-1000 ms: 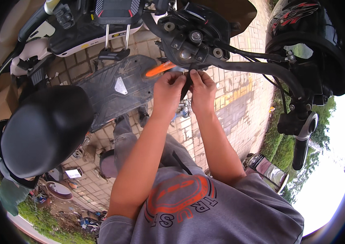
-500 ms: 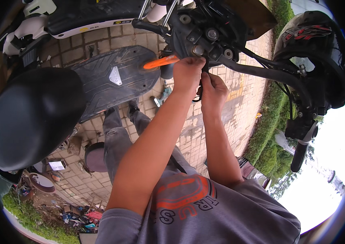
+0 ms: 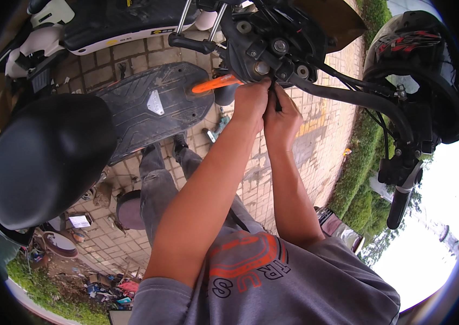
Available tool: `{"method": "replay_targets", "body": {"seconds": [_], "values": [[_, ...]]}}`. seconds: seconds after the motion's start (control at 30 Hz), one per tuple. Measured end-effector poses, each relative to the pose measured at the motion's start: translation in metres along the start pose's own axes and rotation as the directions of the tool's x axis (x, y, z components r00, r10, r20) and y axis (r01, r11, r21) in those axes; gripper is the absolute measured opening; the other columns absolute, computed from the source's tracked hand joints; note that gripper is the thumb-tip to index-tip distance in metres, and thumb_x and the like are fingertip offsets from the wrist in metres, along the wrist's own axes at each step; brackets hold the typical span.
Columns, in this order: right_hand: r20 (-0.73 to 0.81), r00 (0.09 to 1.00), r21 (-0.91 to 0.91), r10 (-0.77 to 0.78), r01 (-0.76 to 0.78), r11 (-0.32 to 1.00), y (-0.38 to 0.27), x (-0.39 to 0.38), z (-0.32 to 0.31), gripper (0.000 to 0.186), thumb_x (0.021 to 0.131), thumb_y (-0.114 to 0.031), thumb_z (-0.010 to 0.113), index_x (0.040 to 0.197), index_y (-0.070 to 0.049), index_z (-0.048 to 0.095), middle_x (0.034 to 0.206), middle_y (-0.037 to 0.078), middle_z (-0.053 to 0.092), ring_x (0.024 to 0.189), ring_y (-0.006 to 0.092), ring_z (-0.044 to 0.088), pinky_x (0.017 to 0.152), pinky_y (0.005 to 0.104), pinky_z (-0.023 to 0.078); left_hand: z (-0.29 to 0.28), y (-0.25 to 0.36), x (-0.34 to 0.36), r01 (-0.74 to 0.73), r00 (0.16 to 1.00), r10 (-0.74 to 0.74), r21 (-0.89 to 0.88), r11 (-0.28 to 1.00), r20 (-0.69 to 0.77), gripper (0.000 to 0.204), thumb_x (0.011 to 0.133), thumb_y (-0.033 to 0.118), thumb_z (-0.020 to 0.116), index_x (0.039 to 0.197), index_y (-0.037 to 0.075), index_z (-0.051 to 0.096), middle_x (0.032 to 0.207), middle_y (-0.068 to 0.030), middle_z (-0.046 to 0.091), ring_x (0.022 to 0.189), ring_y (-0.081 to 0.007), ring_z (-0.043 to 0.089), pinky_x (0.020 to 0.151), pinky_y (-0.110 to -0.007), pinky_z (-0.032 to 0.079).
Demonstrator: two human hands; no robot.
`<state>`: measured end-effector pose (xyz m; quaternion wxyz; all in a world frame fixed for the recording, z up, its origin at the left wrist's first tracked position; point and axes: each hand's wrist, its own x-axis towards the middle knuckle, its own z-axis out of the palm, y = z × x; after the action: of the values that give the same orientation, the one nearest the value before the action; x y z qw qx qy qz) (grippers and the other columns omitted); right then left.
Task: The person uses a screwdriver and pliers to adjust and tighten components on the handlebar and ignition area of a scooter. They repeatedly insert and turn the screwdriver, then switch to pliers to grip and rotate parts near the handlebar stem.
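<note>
Both hands are raised to the scooter's steering head (image 3: pixel 273 46). The left hand (image 3: pixel 251 100) is closed round an orange-handled tool (image 3: pixel 214 84), kept level for reach. The right hand (image 3: pixel 279 114) is pinched on a dark part beside it, likely steadying it.

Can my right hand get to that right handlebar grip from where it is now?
Probably yes. The right hand is at the steering head, and the handlebar runs clear from there to the grip; nothing lies across the way. It would need to let go first.
</note>
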<state>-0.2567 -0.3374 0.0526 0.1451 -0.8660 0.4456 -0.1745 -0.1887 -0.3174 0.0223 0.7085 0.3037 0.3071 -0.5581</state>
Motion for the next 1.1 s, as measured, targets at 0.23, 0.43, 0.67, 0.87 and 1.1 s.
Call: {"method": "replay_targets", "body": {"seconds": [0.23,0.43,0.67,0.87,1.1], "values": [[-0.001,0.999,-0.003,-0.032,0.032,0.999,0.008,0.007,0.01,0.021,0.084,-0.009,0.061,0.104,-0.004,0.067,0.08,0.017,0.066,0.067,0.0298,0.066,0.058,0.0337,0.05,-0.015,0.001,-0.006,-0.194,0.98,0.194,0.34,0.92,0.036,0.024,0.085,0.017,0.055,0.079,-0.005,0.063,0.071,-0.0087,0.061,0.061,-0.0132,0.052,0.055,-0.03,0.041],[0.127,0.979,0.162,0.157,-0.177,0.971,-0.002,0.002,0.009,0.029,0.086,-0.009,0.057,0.113,-0.001,0.062,0.088,0.02,0.067,0.078,0.0292,0.067,0.068,0.0313,0.05,-0.016,-0.004,-0.016,-0.326,0.943,0.295,0.253,0.911,0.154,0.024,0.087,0.013,0.053,0.1,-0.004,0.063,0.084,-0.0092,0.064,0.073,-0.0125,0.057,0.067,-0.027,0.045],[0.182,0.982,0.189,-0.052,0.017,0.982,0.024,-0.001,0.014,0.04,0.089,-0.007,0.05,0.128,-0.002,0.051,0.09,0.017,0.066,0.077,0.0188,0.063,0.069,0.0277,0.048,-0.02,-0.001,-0.026,-0.276,0.938,0.222,0.188,0.942,0.265,0.034,0.091,0.015,0.053,0.122,0.0,0.055,0.105,-0.0084,0.063,0.094,-0.0119,0.057,0.084,-0.024,0.043],[0.313,0.943,0.202,0.111,-0.181,0.963,0.0,0.001,0.0,0.042,0.088,-0.004,0.048,0.13,-0.002,0.049,0.097,0.02,0.065,0.081,0.0257,0.066,0.069,0.0316,0.049,-0.027,0.003,-0.018,-0.185,0.926,0.131,0.123,0.975,0.354,0.043,0.092,0.017,0.054,0.131,0.0,0.047,0.116,-0.0091,0.06,0.101,-0.0126,0.056,0.089,-0.024,0.042],[0.346,0.937,0.064,0.055,-0.082,0.995,0.003,-0.003,0.002,0.051,0.086,-0.008,0.051,0.137,-0.004,0.041,0.1,0.023,0.064,0.087,0.0337,0.065,0.07,0.035,0.049,-0.027,0.005,-0.03,-0.173,0.943,0.096,0.222,0.959,0.318,0.045,0.092,0.017,0.056,0.133,0.001,0.047,0.125,-0.0061,0.055,0.113,-0.0129,0.051,0.097,-0.025,0.036]]}}
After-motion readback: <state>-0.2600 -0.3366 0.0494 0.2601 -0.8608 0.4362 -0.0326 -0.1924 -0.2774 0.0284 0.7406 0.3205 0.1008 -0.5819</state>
